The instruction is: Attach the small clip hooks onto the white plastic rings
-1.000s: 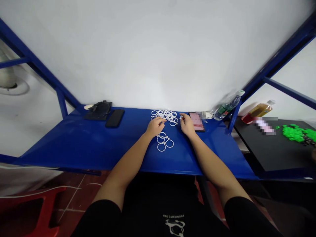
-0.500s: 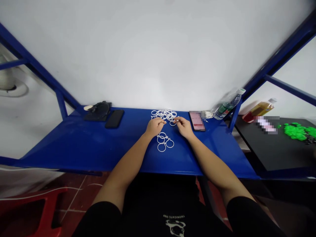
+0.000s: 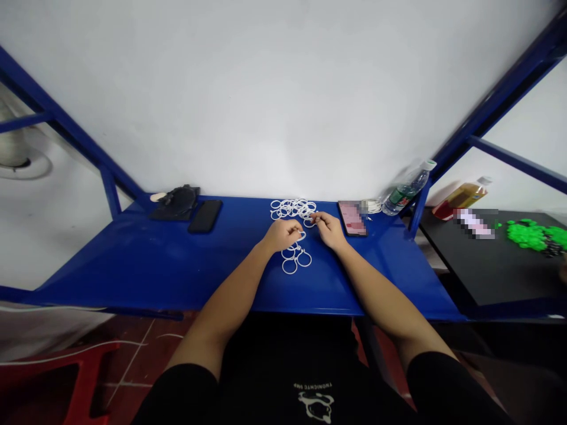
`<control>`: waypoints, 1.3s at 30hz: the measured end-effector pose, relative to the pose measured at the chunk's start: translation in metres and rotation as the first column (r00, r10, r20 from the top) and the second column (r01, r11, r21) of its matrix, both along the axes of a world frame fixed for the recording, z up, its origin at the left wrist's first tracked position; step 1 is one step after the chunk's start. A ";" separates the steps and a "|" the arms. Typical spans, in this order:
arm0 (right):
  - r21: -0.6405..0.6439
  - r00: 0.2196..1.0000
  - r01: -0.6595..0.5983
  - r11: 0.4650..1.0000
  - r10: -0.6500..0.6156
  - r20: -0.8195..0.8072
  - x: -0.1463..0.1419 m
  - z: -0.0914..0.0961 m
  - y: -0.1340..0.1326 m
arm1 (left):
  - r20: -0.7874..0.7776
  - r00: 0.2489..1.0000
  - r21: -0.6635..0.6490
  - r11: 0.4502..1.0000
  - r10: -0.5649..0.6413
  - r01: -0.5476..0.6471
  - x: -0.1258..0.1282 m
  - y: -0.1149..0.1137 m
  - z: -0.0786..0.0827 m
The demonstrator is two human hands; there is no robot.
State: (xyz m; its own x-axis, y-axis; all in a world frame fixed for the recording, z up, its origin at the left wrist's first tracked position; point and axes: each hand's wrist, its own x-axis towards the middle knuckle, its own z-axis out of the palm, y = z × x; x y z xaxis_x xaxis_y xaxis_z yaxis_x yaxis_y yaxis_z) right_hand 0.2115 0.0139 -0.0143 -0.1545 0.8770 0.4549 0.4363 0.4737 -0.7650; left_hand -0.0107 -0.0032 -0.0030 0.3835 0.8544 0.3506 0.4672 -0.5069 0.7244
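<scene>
White wall [image 3: 266, 88] rose behind the blue metal counter [image 3: 133, 265] where we sat. Our hands worked near its middle, close together but apart. Our right hand [image 3: 330, 230] pinched a white plastic ring [image 3: 309, 223] between its fingertips at the near edge of the loose ring pile [image 3: 292, 208]. Our left hand [image 3: 280, 234] curled just above the linked ring chain [image 3: 303, 249], with one ring showing past its fingers; we could not tell whether it gripped that ring. Small fingertip pinches seemed the right way to handle such light rings, and low, steady wrists would spare the pile a knock. A black phone [image 3: 204, 216] and a dark pouch [image 3: 175, 203] lay to our left, and a phone with a pink screen [image 3: 352, 218] lay just beside our right hand. Beyond it lay a water bottle [image 3: 405, 189], and bright green pieces [image 3: 529, 236] sat on a black table [image 3: 469, 265].
</scene>
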 end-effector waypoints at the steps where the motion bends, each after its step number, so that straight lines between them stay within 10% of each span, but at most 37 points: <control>1: 0.001 1.000 -0.001 1.000 0.001 0.007 0.000 0.000 0.000 | -0.026 0.999 0.002 1.000 -0.023 0.024 0.001 -0.002 0.001; 17: 0.041 0.996 -0.051 0.998 0.048 0.072 0.004 0.006 -0.002 | -0.047 0.997 -0.020 0.998 -0.069 0.068 0.005 -0.006 0.006; 23: -0.020 0.947 -0.247 0.969 0.245 0.206 -0.007 0.011 -0.017 | 0.011 0.933 0.245 0.904 0.359 -0.351 -0.010 0.016 -0.005; 29: 0.057 0.842 -0.466 0.883 0.423 0.336 -0.011 0.015 -0.020 | -0.236 0.734 0.176 0.771 0.637 -0.612 -0.034 0.039 -0.021; 39: 0.009 0.874 0.050 0.999 -0.048 0.483 0.019 -0.004 0.012 | -0.278 0.760 0.104 0.804 0.588 -0.585 -0.036 0.042 -0.024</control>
